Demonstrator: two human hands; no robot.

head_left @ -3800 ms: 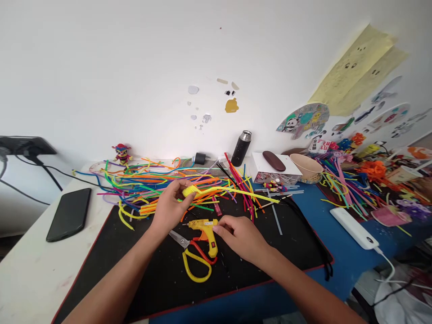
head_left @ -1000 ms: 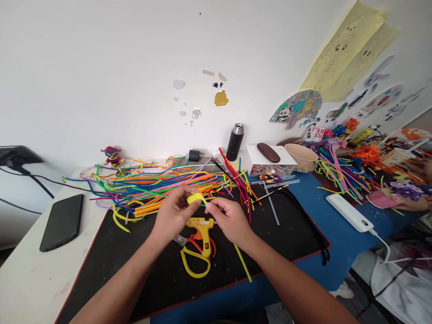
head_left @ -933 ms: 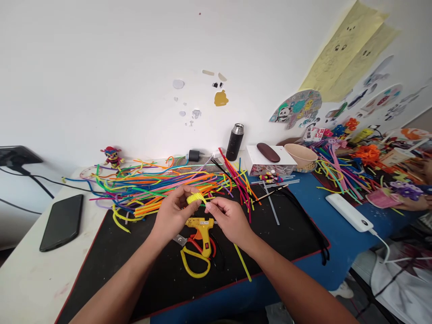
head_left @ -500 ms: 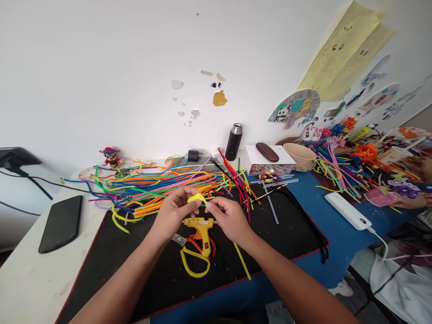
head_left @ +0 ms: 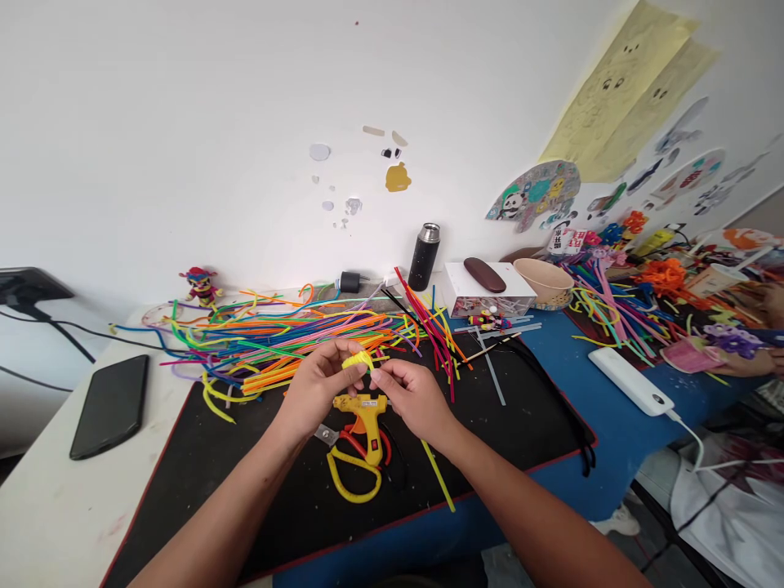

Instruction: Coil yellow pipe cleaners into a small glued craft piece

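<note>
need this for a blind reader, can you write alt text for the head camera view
The left hand holds a yellow coil and the right hand pinches its strand above a black mat. On it, a yellow glue gun lies partly over scissors; behind, loose multicoloured pipe cleaners spread before a white wall.

It looks like a shared craft workroom. Beyond the left hand (head_left: 317, 384) spreads a heap of coloured pipe cleaners (head_left: 263, 335); on the near side of both hands lie a glue gun (head_left: 372, 433) and scissors (head_left: 327, 434). Well right of the right hand (head_left: 420, 400), another person's hand (head_left: 759, 363) is beside purple flowers (head_left: 732, 341).
</note>
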